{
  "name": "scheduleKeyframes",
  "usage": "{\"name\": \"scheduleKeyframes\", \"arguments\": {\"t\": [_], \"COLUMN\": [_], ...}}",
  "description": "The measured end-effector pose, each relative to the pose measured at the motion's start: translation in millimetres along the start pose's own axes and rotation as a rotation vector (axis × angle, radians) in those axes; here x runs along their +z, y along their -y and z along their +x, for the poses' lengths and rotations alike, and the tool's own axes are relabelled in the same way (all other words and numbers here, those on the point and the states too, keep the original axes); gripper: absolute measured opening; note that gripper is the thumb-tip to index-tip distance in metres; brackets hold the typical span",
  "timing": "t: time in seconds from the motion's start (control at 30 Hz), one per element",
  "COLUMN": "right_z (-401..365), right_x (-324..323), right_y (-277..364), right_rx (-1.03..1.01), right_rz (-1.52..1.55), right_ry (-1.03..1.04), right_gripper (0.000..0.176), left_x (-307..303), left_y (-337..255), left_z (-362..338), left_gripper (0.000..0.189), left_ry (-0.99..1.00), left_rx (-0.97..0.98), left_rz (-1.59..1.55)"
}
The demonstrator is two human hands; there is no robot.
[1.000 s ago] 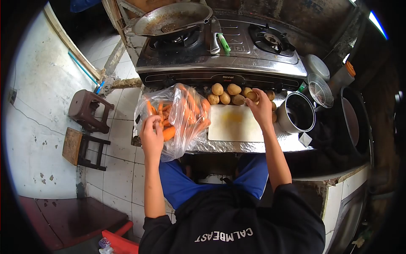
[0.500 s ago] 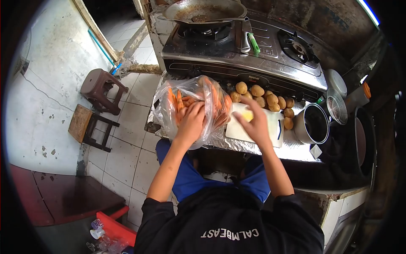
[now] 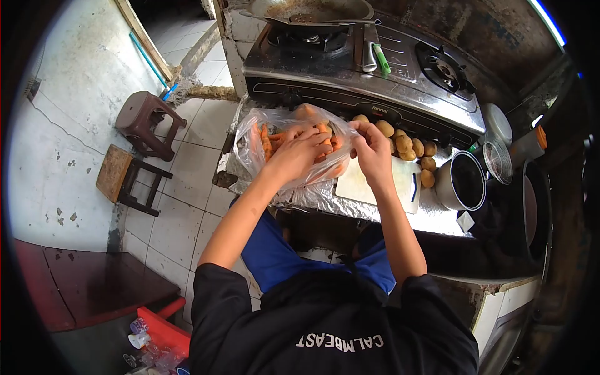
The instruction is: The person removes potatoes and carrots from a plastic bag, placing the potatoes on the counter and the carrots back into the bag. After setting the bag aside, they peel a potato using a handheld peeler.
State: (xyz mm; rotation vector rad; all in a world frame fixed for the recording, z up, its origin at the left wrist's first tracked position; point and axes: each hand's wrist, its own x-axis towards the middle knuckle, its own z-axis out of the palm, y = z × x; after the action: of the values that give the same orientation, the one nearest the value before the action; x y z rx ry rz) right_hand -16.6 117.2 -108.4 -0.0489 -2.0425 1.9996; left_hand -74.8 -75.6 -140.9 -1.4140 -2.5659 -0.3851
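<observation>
A clear plastic bag full of carrots lies on the foil-covered counter. My left hand is at the bag's mouth, its fingers stretched out over the carrots and touching them. On the bag's right side, my right hand is closed, pinching the plastic edge between thumb and fingers. Just below that hand is a white cutting board, lying flat. Several potatoes are grouped behind the board, some of them hidden by my right hand.
A gas stove stands behind the counter, with a wok on its left burner and a green-handled utensil on top. To the right are a metal pot and a strainer. Two stools stand at left.
My right hand has moved left from above the cutting board and taken hold of the bag's edge. My left hand has shifted right and up, farther over the carrots.
</observation>
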Motion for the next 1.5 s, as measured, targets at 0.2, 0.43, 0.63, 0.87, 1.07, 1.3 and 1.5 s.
{"name": "scheduleKeyframes", "arguments": {"t": [0.2,0.43,0.63,0.87,1.07,1.3,1.5], "right_z": [8.4,13.0,16.6,22.5,25.4,26.4,23.4], "right_x": [-8.8,-11.4,-14.8,-6.1,-3.3,-8.8,-12.2], "right_y": [11.0,13.4,28.3,25.9,30.4,25.0,22.5], "right_rx": [-0.041,-0.096,-0.090,-0.187,-0.181,-0.184,-0.120], "right_rz": [-0.019,-0.101,-0.207,-0.304,-0.365,-0.268,-0.362], "right_ry": [0.096,0.192,0.267,0.260,0.339,0.271,0.254], "right_gripper": [0.027,0.035,0.038,0.037,0.038,0.041,0.042], "left_x": [-5.6,-37.4,-5.4,9.3,14.9,-10.7,-86.3], "left_y": [12.8,-14.1,28.2,45.4,31.6,46.2,42.9], "left_z": [19.4,80.3,61.1,83.2,80.5,58.9,0.2], "left_gripper": [0.029,0.015,0.017,0.034,0.022,0.033,0.037], "left_ry": [0.066,0.514,0.046,0.226,0.074,0.029,-0.177], "left_rx": [0.079,-0.103,-0.281,-0.326,-0.257,-0.357,-0.695], "left_rz": [0.134,0.308,0.056,0.160,0.447,0.052,-0.543]}}
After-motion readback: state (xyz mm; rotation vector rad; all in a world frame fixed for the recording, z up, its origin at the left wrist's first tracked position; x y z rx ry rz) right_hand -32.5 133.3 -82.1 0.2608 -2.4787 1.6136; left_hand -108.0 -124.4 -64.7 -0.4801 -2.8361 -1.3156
